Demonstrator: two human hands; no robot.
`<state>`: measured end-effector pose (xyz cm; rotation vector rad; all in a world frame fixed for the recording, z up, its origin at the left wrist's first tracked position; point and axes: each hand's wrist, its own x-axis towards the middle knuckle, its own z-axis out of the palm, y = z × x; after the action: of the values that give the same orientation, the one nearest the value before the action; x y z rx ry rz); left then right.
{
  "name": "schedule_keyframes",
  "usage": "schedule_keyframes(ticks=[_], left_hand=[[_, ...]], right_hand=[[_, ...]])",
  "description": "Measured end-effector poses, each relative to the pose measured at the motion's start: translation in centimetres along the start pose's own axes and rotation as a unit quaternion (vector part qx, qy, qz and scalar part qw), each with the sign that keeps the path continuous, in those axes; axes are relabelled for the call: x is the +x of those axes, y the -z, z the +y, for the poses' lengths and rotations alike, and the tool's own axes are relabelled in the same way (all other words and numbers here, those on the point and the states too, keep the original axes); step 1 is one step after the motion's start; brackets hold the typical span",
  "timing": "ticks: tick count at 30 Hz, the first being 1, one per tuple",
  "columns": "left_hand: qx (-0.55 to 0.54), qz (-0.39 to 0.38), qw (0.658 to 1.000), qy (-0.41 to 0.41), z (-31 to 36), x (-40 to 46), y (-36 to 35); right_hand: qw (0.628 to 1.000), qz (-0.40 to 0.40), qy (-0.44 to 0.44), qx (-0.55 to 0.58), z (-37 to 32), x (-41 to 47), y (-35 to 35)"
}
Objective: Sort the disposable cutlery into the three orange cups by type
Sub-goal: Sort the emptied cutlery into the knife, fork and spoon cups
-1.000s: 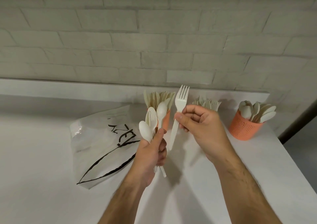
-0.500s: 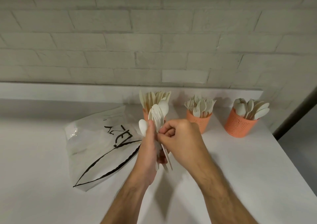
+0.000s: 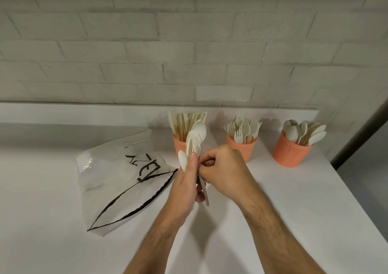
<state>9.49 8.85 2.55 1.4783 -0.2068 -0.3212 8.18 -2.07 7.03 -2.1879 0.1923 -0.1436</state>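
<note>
My left hand [image 3: 186,181] grips a bundle of white disposable cutlery [image 3: 195,139], spoons and forks standing upright above the fist. My right hand [image 3: 222,168] is pressed against the bundle, its curled fingers pinching at the handles. Three orange cups stand along the back of the white counter: the left cup [image 3: 180,145] holds knives and is partly hidden by the bundle, the middle cup [image 3: 241,147] holds forks, the right cup [image 3: 290,153] holds spoons.
A clear plastic bag with black lettering [image 3: 126,179] lies flat on the counter [image 3: 294,200] left of my hands. A brick wall rises behind the counter's raised back ledge [image 3: 84,114]. The counter's right edge runs diagonally past the spoon cup.
My right hand held a single fork apart from the bundle a second ago; it has since come back against the bundle in my left hand and stays there.
</note>
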Motion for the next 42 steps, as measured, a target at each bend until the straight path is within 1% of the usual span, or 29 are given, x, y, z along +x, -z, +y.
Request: schedule_keyframes(ticks=[2, 8, 12, 14, 17, 20, 23, 27, 31, 34, 37, 40, 42], left_hand=[[-0.001, 0.002, 1.0, -0.003, -0.3, 0.0, 0.0], [-0.072, 0.068, 0.995, 0.03, -1.0, 0.4, -0.3], [-0.104, 0.097, 0.989, 0.033, -0.6, 0.3, -0.7], [-0.097, 0.103, 0.99, 0.024, -0.5, 0.4, -1.0], [-0.082, 0.112, 0.99, 0.023, -0.6, 0.6, -1.0], [-0.079, 0.106, 0.991, 0.022, -0.8, 0.6, -1.2], [-0.064, 0.111, 0.991, 0.037, -1.5, 0.8, -1.5], [-0.003, 0.108, 0.994, 0.015, -2.1, 1.4, -1.9], [-0.007, 0.113, 0.994, 0.014, -2.4, 2.2, -2.4], [0.0, 0.12, 0.993, 0.014, -2.8, 2.9, -2.7], [0.015, 0.121, 0.993, -0.001, -3.3, 3.4, -3.1], [0.024, 0.112, 0.993, -0.005, -3.7, 3.7, -3.5], [-0.003, 0.098, 0.995, 0.01, -3.9, 3.6, -3.8]], right_hand=[[1.0, -0.006, -0.003, -0.016, 0.1, 0.1, -0.1], [0.998, 0.007, -0.035, 0.05, 0.3, 0.5, -0.1], [0.997, 0.044, -0.049, 0.033, 0.6, 0.6, -0.3], [0.996, 0.057, -0.056, 0.032, 0.8, 0.5, -0.4], [0.997, 0.035, -0.059, 0.039, 1.0, 0.5, -0.3], [0.998, 0.024, -0.061, 0.02, 1.3, 0.6, -0.1], [0.998, 0.041, -0.05, -0.002, 1.5, 0.5, 0.2], [0.998, 0.045, -0.043, -0.001, 2.2, 0.3, 0.7], [0.998, 0.041, -0.048, 0.016, 3.4, 0.3, 1.8], [0.996, 0.066, -0.042, 0.036, 4.2, 0.6, 2.9], [0.991, 0.102, -0.048, 0.066, 5.1, 1.1, 3.7], [0.986, 0.134, -0.047, 0.088, 5.8, 1.5, 4.4], [0.982, 0.145, -0.039, 0.112, 6.2, 1.8, 5.1]])
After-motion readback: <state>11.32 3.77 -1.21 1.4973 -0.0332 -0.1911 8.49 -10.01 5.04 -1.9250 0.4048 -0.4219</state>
